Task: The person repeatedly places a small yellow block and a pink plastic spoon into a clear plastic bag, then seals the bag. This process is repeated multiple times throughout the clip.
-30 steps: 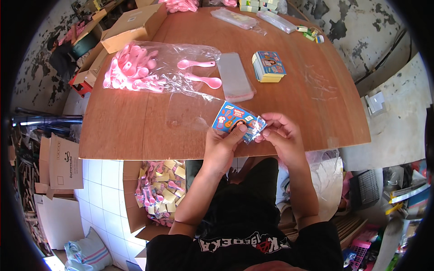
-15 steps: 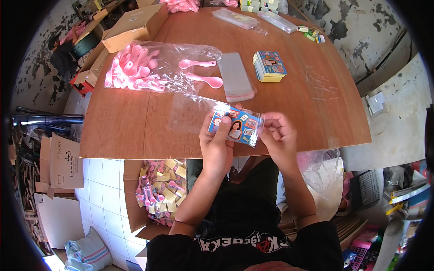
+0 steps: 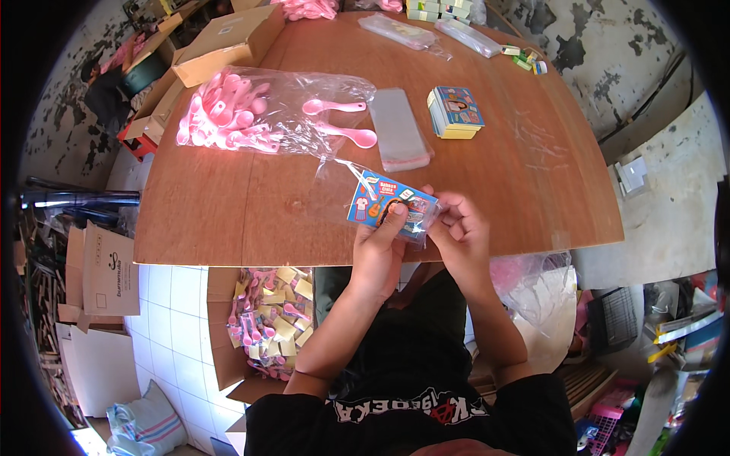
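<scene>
My left hand (image 3: 379, 254) grips a blue printed card (image 3: 368, 205) from below, its thumb lying across the picture side. Clear plastic wraps the card, and glare shows on it. At the card's right end my right hand (image 3: 461, 228) pinches the clear plastic sleeve (image 3: 417, 237) between thumb and fingers. Both hands are just above the table's near edge. Beyond them lies a stack of flat clear sleeves (image 3: 401, 137). To its right stands a stack of similar blue cards (image 3: 458, 110). Pink spoons (image 3: 228, 114) fill a clear bag on the left, two of them apart near its mouth (image 3: 346, 135).
The brown wooden table (image 3: 266, 205) has a curved near edge above my lap. Below it on the left, an open carton (image 3: 222, 334) holds spoons packed with cards. A cardboard box (image 3: 228, 45) and more plastic packs (image 3: 399, 32) stand farther back. Another person (image 3: 110, 95) is at far left.
The card has shifted slightly left and turned, showing more of its left part. My left thumb has slid right along it; my right hand has come a little nearer and left.
</scene>
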`<state>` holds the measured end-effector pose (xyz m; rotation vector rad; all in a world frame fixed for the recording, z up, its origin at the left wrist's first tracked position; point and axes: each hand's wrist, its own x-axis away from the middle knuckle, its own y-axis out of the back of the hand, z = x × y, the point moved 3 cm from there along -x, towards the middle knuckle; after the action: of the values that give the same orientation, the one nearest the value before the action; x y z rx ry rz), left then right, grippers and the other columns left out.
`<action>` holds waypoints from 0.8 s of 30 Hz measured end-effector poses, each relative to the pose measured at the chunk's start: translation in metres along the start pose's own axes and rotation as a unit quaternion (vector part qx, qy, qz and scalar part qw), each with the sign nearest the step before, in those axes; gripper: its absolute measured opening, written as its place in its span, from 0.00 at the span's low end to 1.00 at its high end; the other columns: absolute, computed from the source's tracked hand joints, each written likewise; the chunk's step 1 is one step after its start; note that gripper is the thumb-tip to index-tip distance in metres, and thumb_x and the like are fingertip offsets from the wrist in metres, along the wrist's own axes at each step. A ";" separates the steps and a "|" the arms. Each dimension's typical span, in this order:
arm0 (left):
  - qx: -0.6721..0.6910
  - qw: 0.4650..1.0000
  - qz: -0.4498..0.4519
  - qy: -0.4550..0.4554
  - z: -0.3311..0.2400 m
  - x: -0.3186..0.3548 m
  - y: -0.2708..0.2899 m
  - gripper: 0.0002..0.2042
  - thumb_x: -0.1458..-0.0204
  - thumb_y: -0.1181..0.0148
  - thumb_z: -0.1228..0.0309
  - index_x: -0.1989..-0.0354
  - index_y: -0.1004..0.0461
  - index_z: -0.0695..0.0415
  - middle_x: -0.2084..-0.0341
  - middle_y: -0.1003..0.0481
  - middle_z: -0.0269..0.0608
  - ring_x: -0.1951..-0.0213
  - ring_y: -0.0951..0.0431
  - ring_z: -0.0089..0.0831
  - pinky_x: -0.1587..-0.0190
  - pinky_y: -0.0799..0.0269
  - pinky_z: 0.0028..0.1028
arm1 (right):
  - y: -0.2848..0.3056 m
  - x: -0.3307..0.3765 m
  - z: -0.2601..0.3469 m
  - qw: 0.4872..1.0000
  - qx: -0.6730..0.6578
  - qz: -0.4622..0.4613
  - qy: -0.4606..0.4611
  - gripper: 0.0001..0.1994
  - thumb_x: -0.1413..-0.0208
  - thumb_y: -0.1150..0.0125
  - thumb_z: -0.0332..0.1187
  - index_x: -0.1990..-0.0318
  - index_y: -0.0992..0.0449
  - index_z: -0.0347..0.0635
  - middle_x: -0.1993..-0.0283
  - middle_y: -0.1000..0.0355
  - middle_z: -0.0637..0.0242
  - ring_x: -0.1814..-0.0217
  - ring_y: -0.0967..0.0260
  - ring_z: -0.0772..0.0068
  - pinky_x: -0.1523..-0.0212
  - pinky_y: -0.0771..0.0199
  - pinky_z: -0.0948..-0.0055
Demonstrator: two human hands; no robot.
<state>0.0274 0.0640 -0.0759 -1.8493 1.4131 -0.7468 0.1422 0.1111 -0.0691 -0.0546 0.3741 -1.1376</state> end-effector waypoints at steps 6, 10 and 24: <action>0.017 0.997 0.031 -0.074 -0.007 0.000 0.002 0.18 0.41 0.47 0.66 0.44 0.36 0.59 0.45 0.31 0.49 0.43 0.30 0.41 0.42 0.33 0.43 | 0.001 0.007 -0.004 0.996 -0.019 0.007 -0.083 0.12 0.44 0.43 0.20 0.52 0.32 0.30 0.60 0.26 0.59 0.58 0.26 0.76 0.57 0.23 0.76; 0.080 0.987 0.051 -0.131 -0.017 0.002 0.000 0.21 0.40 0.50 0.67 0.40 0.41 0.57 0.44 0.32 0.51 0.40 0.33 0.44 0.38 0.38 0.45 | -0.005 0.014 -0.011 0.987 -0.093 0.020 -0.128 0.13 0.45 0.44 0.20 0.51 0.30 0.29 0.60 0.26 0.60 0.60 0.26 0.77 0.61 0.22 0.76; 0.071 0.995 0.074 0.002 -0.013 0.010 -0.003 0.24 0.41 0.52 0.68 0.37 0.46 0.58 0.55 0.25 0.50 0.49 0.25 0.42 0.50 0.26 0.40 | -0.013 0.019 0.001 0.994 0.012 0.008 -0.107 0.06 0.48 0.44 0.18 0.62 0.26 0.29 0.71 0.25 0.63 0.76 0.28 0.79 0.74 0.26 0.78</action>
<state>0.0213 0.0527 -0.0649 -1.6163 1.4428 -0.7561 0.1383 0.0883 -0.0704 -0.1513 0.1698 -1.1080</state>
